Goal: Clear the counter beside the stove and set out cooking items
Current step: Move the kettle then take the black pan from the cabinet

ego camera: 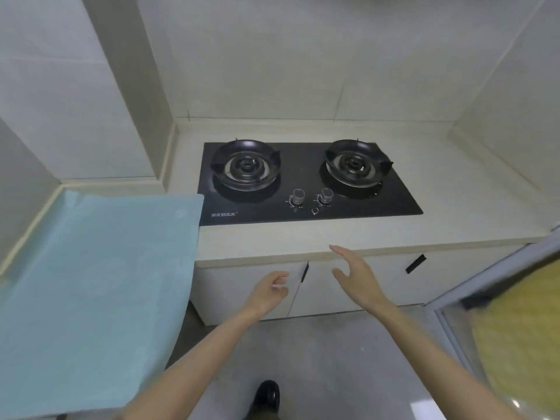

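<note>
A black glass two-burner gas stove (306,189) is set into the beige counter (333,234). A light blue mat (91,283) covers the counter to the stove's left, and its right edge overlaps the stove's front left corner. My left hand (269,291) hovers in front of the cabinet doors with loosely curled fingers and holds nothing. My right hand (354,274) is raised at the counter's front edge, fingers spread and straight, empty.
White cabinet doors (342,286) with black handles sit under the stove. Tiled walls enclose the counter at the back and right. A yellow patterned surface (521,328) and a sliding door frame (454,298) stand at the right. A black shoe (266,395) is on the grey floor.
</note>
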